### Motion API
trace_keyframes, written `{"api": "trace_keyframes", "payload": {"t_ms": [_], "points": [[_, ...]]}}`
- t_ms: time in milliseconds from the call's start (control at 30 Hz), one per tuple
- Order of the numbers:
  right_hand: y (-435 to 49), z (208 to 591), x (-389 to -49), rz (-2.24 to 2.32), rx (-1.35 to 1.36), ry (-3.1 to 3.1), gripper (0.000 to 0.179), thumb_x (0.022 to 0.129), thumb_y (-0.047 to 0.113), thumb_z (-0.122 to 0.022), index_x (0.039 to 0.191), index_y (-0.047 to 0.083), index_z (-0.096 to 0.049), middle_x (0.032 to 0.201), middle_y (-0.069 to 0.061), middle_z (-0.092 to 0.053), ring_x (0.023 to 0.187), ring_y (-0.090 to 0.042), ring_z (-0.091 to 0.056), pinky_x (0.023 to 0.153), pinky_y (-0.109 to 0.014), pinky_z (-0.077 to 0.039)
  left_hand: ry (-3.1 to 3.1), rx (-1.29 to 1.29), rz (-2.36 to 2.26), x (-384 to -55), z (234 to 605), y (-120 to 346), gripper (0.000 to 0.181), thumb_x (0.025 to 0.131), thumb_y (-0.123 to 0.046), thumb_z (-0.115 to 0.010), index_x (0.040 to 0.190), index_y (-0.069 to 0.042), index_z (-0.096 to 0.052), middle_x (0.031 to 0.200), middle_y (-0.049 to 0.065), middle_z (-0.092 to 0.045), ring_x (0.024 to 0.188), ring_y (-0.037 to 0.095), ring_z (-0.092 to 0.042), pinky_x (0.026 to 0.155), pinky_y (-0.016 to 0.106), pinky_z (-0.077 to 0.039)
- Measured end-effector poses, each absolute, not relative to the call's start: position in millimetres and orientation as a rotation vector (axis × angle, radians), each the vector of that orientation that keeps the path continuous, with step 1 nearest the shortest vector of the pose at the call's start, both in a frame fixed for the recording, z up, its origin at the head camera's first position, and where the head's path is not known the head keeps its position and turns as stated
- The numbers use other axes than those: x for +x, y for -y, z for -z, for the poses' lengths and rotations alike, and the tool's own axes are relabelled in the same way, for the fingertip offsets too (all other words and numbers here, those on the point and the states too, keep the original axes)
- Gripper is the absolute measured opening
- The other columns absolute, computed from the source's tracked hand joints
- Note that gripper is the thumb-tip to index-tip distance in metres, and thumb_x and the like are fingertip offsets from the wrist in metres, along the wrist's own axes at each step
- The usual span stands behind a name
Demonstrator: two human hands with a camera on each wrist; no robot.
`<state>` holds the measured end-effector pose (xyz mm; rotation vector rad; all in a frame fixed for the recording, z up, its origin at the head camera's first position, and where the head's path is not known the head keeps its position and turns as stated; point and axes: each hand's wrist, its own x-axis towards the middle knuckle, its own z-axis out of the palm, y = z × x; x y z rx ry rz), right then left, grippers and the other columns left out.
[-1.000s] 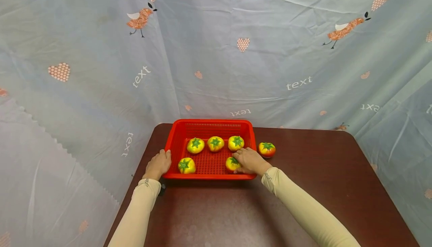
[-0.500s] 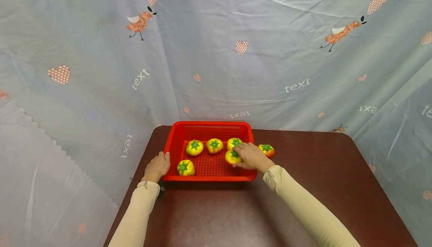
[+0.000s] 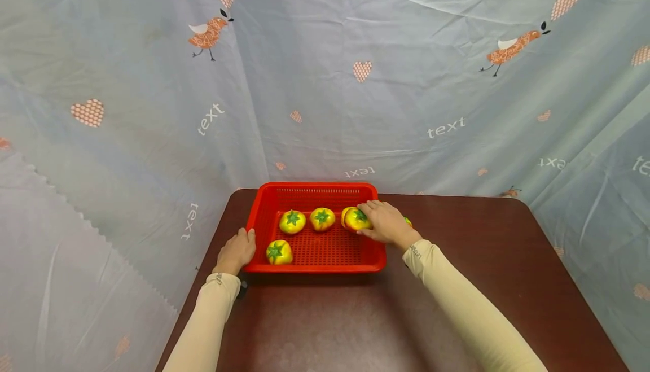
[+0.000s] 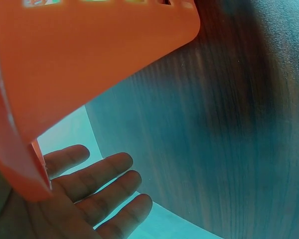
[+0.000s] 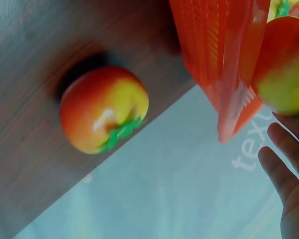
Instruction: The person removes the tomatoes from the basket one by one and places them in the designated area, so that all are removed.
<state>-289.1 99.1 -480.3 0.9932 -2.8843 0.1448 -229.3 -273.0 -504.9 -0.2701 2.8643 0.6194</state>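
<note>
My right hand point(image 3: 384, 222) grips a yellow-and-red tomato point(image 3: 356, 219) with a green star-shaped top, raised over the right side of the red plastic basket point(image 3: 315, 268). In the right wrist view this held tomato point(image 5: 284, 69) shows beyond the basket's rim, above my fingertips. It largely covers another tomato point(image 3: 345, 214) behind it. My left hand point(image 3: 237, 250) rests at the basket's left rim. In the left wrist view its fingers point(image 4: 102, 172) stretch out fairly straight beneath the rim point(image 4: 20, 164). Further tomatoes point(image 3: 291, 222) lie inside the basket.
One more tomato point(image 5: 104, 109) sits on the dark wooden table point(image 3: 457, 281), just right of the basket; my right hand mostly hides it in the head view. A pale patterned curtain point(image 3: 315, 78) hangs behind the table and along its sides.
My right hand has lifted the front right tomato from the basket floor and moved it back and up, in front of the tomato behind. The left hand stays at the rim.
</note>
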Motion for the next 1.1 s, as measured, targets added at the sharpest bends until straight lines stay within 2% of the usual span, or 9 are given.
{"api": "trace_keyframes", "payload": {"t_ms": [367, 633, 1100], "points": [[-126.8, 462.0, -299.3, -0.194, 0.879, 2.841, 0.065, 0.081, 0.043, -0.068, 0.129, 0.003, -0.05, 0.123, -0.016, -0.057, 0.117, -0.032, -0.051, 0.099, -0.046, -0.038, -2.865, -0.274, -0.621, -230.4, 504.9, 273.9, 0.048, 0.1, -0.033, -0.023, 0.114, 0.008, -0.042, 0.105, 0.029, -0.055, 0.095, 0.043, -0.054, 0.087, 0.057, -0.04], [-151.9, 451.6, -307.9, -0.19, 0.754, 2.884, 0.065, 0.081, 0.042, -0.068, 0.13, 0.005, -0.048, 0.124, -0.014, -0.056, 0.118, -0.033, -0.049, 0.099, -0.049, -0.037, -2.862, -0.27, -0.617, -231.2, 505.8, 274.6, 0.049, 0.1, -0.033, -0.021, 0.116, 0.009, -0.041, 0.108, 0.03, -0.054, 0.098, 0.044, -0.053, 0.087, 0.058, -0.04], [-210.0, 466.2, -307.7, -0.176, 0.51, 2.991, 0.064, 0.083, 0.036, -0.067, 0.131, 0.001, -0.043, 0.126, -0.021, -0.053, 0.119, -0.038, -0.046, 0.1, -0.052, -0.034, -2.868, -0.265, -0.621, -231.8, 507.1, 274.4, 0.047, 0.1, -0.033, -0.023, 0.112, 0.008, -0.042, 0.103, 0.028, -0.055, 0.094, 0.043, -0.054, 0.085, 0.057, -0.041]]}}
